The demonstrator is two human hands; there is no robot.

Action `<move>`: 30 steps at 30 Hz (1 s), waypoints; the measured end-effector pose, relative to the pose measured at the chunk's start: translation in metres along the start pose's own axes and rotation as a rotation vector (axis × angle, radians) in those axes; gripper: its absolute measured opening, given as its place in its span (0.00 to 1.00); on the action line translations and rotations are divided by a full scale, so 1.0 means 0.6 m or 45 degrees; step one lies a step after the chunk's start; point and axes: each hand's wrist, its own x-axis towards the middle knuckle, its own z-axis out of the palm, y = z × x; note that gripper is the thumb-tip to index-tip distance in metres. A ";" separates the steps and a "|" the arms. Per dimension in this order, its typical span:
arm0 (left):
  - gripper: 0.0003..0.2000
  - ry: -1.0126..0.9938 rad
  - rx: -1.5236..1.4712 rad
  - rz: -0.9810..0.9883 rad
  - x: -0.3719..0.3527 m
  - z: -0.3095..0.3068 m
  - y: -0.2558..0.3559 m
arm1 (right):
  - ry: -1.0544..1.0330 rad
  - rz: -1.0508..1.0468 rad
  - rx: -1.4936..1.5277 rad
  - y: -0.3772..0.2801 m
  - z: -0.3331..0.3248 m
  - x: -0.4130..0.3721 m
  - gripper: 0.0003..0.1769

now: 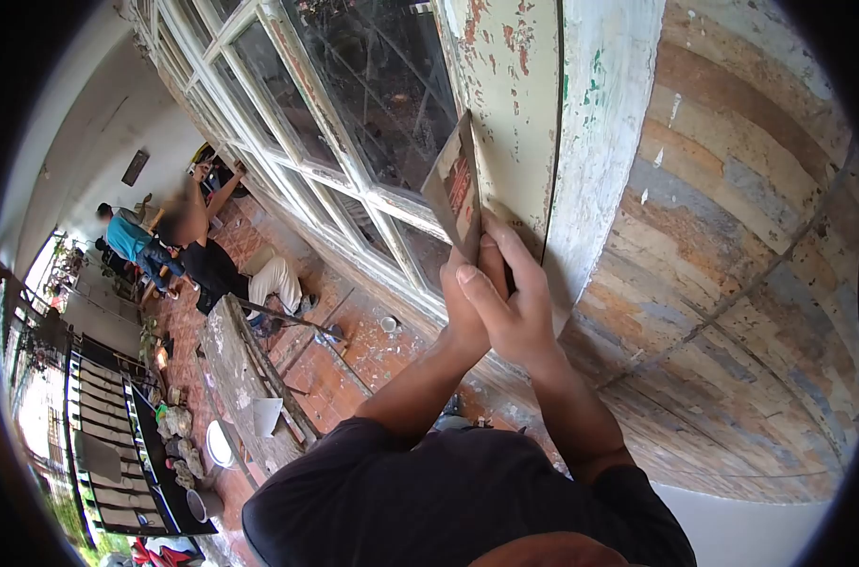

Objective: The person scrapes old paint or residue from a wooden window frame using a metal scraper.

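A wide flat scraper [455, 189], its metal blade marked with reddish patches, is tilted up against the cream window frame [515, 123]. Paint on this frame is chipped, and reddish spots show through. My left hand [463, 300] is closed around the scraper's handle end, just below the blade. Wrapped over the same end, my right hand [519, 298] has its thumb across the grip and its fingers close to the frame. Most of the handle is hidden by my hands.
Glass panes in a white grid [363, 184] run off to the left. A stone-patterned wall [713, 236] rises on the right. Below are a worn wooden plank [236, 387], a white cup [389, 324] and paint flakes on tiles. Two people [217, 255] are farther along.
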 end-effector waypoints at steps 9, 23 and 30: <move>0.11 0.070 0.057 -0.081 0.000 0.012 0.000 | -0.022 -0.018 -0.006 -0.004 0.001 -0.001 0.33; 0.13 -0.404 -0.171 -0.263 -0.024 -0.057 -0.030 | -0.014 -0.015 -0.038 -0.002 0.003 -0.009 0.32; 0.10 -0.414 -0.155 -0.444 -0.105 -0.092 -0.055 | -0.155 0.221 -0.033 0.022 0.013 -0.097 0.38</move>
